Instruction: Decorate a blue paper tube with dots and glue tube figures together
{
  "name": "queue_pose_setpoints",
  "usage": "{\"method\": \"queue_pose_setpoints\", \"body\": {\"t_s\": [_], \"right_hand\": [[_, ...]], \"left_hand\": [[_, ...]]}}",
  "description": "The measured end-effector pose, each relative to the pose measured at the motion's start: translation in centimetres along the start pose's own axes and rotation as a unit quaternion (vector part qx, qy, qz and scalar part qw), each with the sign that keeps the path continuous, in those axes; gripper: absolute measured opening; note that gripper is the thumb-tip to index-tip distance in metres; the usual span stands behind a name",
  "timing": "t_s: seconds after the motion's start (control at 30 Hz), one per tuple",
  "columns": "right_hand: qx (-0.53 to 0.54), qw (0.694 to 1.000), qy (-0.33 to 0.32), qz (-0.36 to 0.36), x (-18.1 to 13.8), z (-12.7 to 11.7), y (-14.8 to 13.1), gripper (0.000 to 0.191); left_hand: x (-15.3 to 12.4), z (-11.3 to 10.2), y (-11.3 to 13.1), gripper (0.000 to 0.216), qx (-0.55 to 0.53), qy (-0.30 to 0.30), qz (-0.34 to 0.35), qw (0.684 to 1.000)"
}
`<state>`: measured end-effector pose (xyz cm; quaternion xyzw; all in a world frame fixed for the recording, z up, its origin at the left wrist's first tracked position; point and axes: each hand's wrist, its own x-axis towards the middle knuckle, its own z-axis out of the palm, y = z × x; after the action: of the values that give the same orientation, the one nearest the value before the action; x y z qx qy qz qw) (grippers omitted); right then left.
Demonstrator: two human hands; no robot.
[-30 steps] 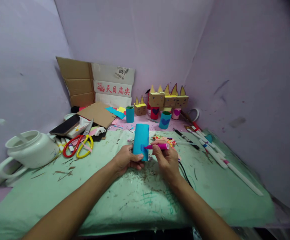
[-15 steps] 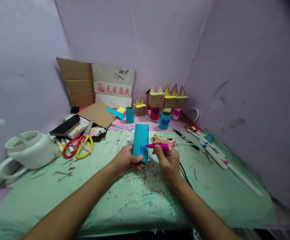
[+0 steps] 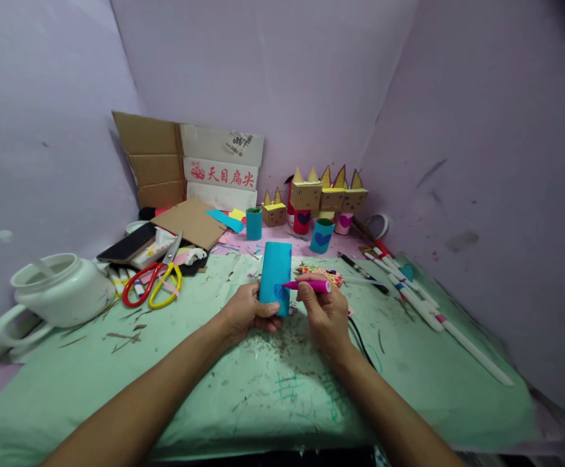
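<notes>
My left hand point(image 3: 252, 309) grips the lower part of a blue paper tube point(image 3: 275, 263), thumb across its front. A darker blue mark, partly heart-like, shows low on the tube. Between the fingers of my right hand point(image 3: 325, 318) is a magenta marker point(image 3: 314, 286), its tip pointing left at the dark mark; whether it touches cannot be made out. Behind stand two short blue tubes, a plain one point(image 3: 253, 224) and one with a dark blue heart point(image 3: 322, 236).
Red-and-yellow-handled scissors point(image 3: 160, 279) and a white pot point(image 3: 63, 292) are on the left. Cardboard point(image 3: 189, 220) and a folded box point(image 3: 221, 168) stand behind. Cardboard cat heads point(image 3: 306, 194) are at the back, with white markers point(image 3: 416, 301) along the right.
The tube and both hands stay nearly in place. The marker has shifted very slightly left, still pointing at the dark mark.
</notes>
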<state>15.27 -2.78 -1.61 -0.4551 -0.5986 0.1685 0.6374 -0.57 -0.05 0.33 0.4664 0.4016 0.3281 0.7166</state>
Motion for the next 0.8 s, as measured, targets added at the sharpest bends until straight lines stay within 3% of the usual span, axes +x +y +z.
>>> {"method": "queue_pose_setpoints", "body": {"t_s": [0.8], "right_hand": [[0.037, 0.999, 0.038, -0.013, -0.13, -0.1, -0.01, 0.015]], "left_hand": [[0.06, -0.08, 0.0, 0.045, -0.016, 0.005, -0.01, 1.0]]}}
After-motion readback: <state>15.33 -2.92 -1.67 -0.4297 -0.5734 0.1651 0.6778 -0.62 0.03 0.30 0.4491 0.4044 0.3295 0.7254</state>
